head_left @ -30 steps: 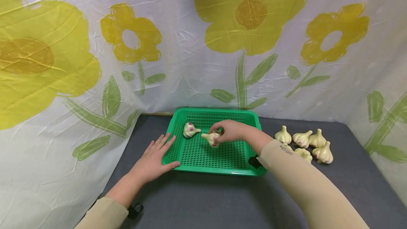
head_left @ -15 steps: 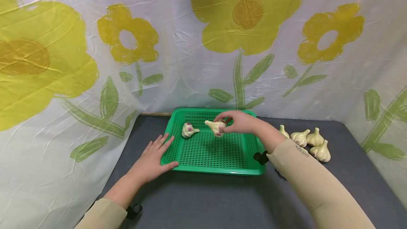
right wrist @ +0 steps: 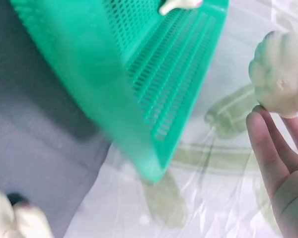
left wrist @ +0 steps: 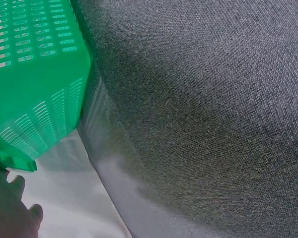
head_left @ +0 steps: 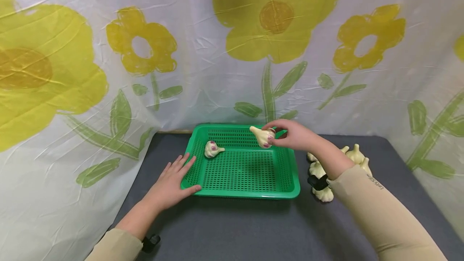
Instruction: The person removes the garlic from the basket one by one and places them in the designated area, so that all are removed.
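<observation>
A green plastic basket (head_left: 250,193) with slotted walls stands on the dark table, a garlic bulb (head_left: 212,149) lying inside at its left. Over the basket's back right part, my right hand (head_left: 293,135) pinches another garlic bulb (head_left: 263,137), its stem pointing up and left. In the right wrist view, this garlic bulb (right wrist: 279,74) sits at the fingertips. With fingers spread and straight, my left hand (head_left: 169,186) rests at the basket's left rim. The left wrist view shows only part of that hand (left wrist: 12,210) beside the basket wall (left wrist: 44,114).
Several more garlic bulbs (head_left: 323,194) lie on the dark table (head_left: 232,228) right of the basket, partly hidden behind my right forearm. A white cloth with yellow flowers (head_left: 203,51) hangs behind and at both sides.
My right hand has lifted the garlic bulb from low in the basket and moved it up and to the right. My left hand keeps its place at the rim.
</observation>
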A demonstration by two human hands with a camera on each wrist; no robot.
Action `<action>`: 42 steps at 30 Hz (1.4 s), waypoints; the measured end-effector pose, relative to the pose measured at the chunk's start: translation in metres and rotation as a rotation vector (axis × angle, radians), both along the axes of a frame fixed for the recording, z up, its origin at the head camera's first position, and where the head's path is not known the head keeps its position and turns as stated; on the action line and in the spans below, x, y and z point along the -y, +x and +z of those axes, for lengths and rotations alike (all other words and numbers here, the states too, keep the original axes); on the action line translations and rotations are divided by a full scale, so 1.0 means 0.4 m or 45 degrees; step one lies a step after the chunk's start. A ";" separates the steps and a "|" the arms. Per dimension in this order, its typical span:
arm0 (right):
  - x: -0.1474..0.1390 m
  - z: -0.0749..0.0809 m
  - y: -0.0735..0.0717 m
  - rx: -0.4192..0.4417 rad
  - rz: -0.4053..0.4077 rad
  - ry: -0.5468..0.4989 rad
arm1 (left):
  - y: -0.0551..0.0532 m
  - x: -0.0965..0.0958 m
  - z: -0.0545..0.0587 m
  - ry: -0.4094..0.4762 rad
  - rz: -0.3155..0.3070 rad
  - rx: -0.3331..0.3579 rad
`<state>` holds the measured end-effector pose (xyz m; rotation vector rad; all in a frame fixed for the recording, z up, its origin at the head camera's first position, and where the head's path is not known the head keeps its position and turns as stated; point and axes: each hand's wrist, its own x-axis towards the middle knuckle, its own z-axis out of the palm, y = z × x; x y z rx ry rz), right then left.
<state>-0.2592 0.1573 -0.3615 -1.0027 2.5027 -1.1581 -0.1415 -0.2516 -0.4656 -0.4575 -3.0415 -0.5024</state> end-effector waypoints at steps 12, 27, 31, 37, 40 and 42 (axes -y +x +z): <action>-0.163 -0.039 0.065 -0.049 -0.141 0.006 | -0.002 0.001 -0.008 -0.020 -0.008 -0.018; -0.394 -0.159 0.180 -0.086 -0.291 -0.039 | 0.003 -0.001 -0.009 0.005 0.000 -0.017; -0.440 -0.199 0.212 -0.029 -0.351 -0.058 | 0.002 0.000 -0.010 0.000 -0.003 -0.020; -0.486 -0.245 0.257 0.019 -0.416 -0.049 | -0.001 0.000 -0.009 0.002 -0.008 -0.017; -0.500 -0.260 0.270 0.029 -0.434 -0.014 | -0.002 -0.002 -0.008 0.005 -0.010 -0.020; -0.508 -0.271 0.277 0.039 -0.444 -0.003 | -0.003 -0.003 -0.009 0.012 -0.013 -0.022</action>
